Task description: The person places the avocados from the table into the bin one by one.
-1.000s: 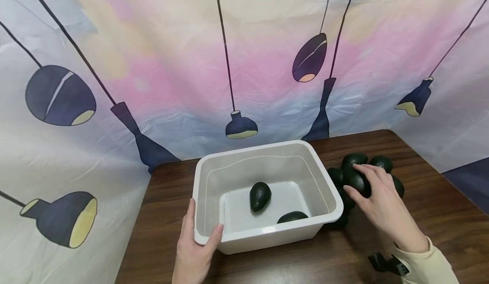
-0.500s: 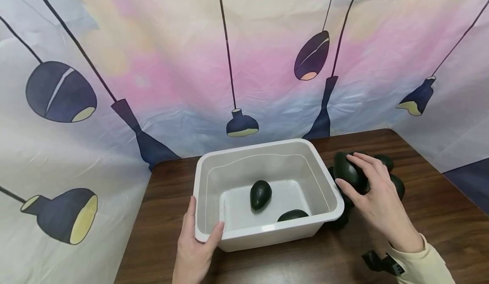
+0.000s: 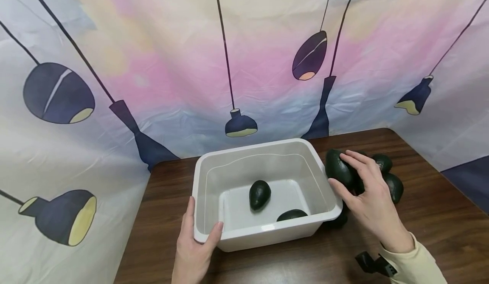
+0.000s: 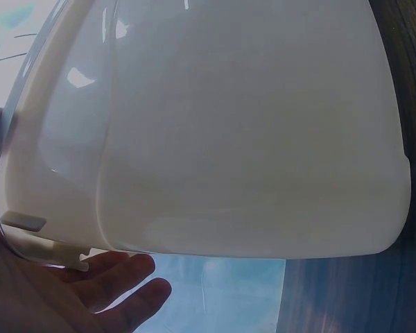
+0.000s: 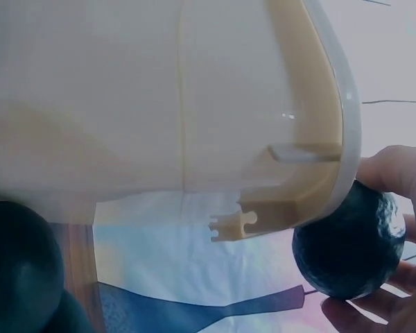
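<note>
Left hand (image 3: pixel 195 250) gripping bin (image 3: pixel 244 238) rim, right hand (image 3: pixel 368 199) pinching avocado (image 3: pixel 338 168), long axis tilted upright

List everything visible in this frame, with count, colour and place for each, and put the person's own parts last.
White bin: one, white plastic, middle of the table.
Avocados in the bin: two, dark green, on the bin floor, one near the centre, one by the near wall.
Held avocado: one, dark green, lifted beside the bin's right rim.
Avocado pile: several, dark green, on the table right of the bin; exact count hidden by the hand.
Table: one, dark brown wood.
Backdrop: one, pastel cloth printed with dark lamps, behind the table.
Black clip: one, at the right wrist.
Left hand: grips the bin's near left corner.
Right hand: cream sleeve, holds the avocado.
</note>
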The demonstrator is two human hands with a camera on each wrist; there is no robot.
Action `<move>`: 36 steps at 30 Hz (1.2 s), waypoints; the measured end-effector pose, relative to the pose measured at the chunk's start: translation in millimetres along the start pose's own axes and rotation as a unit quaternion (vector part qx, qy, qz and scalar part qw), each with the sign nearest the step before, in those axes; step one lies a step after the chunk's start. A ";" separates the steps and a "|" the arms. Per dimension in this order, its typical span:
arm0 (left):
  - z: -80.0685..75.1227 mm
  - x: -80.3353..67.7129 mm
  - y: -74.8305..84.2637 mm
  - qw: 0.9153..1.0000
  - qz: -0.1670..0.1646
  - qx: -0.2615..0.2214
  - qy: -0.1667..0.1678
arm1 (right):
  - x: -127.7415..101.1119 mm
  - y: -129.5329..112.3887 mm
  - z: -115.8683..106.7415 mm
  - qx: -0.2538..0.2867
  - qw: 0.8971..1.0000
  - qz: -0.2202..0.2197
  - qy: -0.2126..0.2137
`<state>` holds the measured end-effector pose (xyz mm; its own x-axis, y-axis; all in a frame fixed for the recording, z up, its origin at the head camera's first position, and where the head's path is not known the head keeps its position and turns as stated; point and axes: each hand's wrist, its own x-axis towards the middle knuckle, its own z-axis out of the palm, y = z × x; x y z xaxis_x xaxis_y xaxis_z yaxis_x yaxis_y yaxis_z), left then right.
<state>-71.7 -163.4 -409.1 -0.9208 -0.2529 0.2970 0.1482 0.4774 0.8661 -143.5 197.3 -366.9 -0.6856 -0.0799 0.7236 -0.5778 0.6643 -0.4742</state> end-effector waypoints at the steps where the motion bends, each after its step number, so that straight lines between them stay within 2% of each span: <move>1: 0.0 -0.1 0.2 1.000 -0.003 0.002 0.000 | 0.7 -0.4 0.5 0.002 1.000 -0.003 -0.004; 13: -2.0 -1.1 4.1 0.999 -0.031 0.016 -0.006 | 3.3 -6.4 10.5 0.024 0.998 -0.022 -0.047; 18: -2.1 -1.3 3.3 1.000 -0.025 0.010 -0.005 | 4.0 -8.2 17.2 0.028 0.997 -0.028 -0.071; 27: -0.5 -1.3 2.2 1.000 -0.020 0.005 -0.003 | 4.6 -9.8 28.2 0.058 0.992 -0.087 -0.064; 36: -0.3 -0.3 1.9 1.000 -0.020 0.001 -0.007 | 1.1 -11.6 28.7 0.043 0.992 -0.037 -0.114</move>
<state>-71.0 -162.6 -407.4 -0.9309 -0.2607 0.2557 0.1096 0.4684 0.8767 -150.2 168.2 -375.1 -0.7170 -0.2984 0.6300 -0.6590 0.5849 -0.4729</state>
